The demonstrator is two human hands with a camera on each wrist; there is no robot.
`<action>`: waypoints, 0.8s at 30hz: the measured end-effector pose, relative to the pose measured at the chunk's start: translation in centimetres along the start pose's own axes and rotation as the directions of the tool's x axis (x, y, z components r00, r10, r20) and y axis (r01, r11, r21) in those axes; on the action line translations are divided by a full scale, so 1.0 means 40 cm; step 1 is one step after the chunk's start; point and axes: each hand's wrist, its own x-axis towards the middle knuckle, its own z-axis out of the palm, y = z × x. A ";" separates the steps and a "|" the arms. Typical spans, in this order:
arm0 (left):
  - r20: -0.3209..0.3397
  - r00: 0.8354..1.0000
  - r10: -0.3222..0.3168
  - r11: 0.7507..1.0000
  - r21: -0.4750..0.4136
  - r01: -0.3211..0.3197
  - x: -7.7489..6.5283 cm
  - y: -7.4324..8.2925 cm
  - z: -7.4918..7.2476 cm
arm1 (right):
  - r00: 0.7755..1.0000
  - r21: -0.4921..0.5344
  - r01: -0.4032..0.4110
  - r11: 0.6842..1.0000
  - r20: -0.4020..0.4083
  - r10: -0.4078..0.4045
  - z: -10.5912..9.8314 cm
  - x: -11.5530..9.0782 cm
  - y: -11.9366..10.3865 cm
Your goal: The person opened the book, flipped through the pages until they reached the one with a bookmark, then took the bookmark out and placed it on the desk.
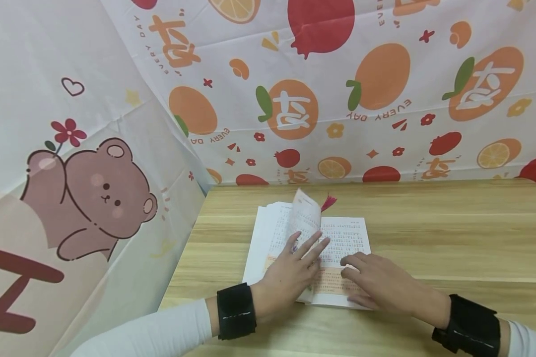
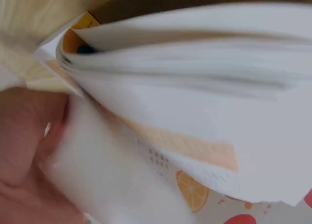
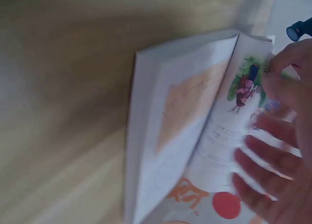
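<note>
An open book (image 1: 344,238) lies in front of me, with printed text and an orange panel near the bottom of its right page. One page (image 1: 304,218) stands raised near the spine. My left hand (image 1: 290,275) lies against that page, its fingers spread. Over the right page's outer edge is my right hand (image 1: 377,280), fingers apart and slightly bent, gripping nothing. A coloured illustration (image 3: 246,87) shows on a page in the right wrist view. The left wrist view has blurred fanned pages (image 2: 204,68) beside the left hand.
The book rests on a wooden table (image 1: 451,233). A red tassel (image 1: 328,202) sticks out at the book's top. Behind the table hangs a fruit-printed cloth (image 1: 232,163), and a bear-printed cloth (image 1: 102,193) is on the left.
</note>
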 end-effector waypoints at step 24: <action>0.291 0.953 0.086 0.888 -0.455 0.059 -0.003 -0.049 0.000 | 0.941 0.154 -0.227 0.962 0.290 0.175 0.008 -0.038 0.013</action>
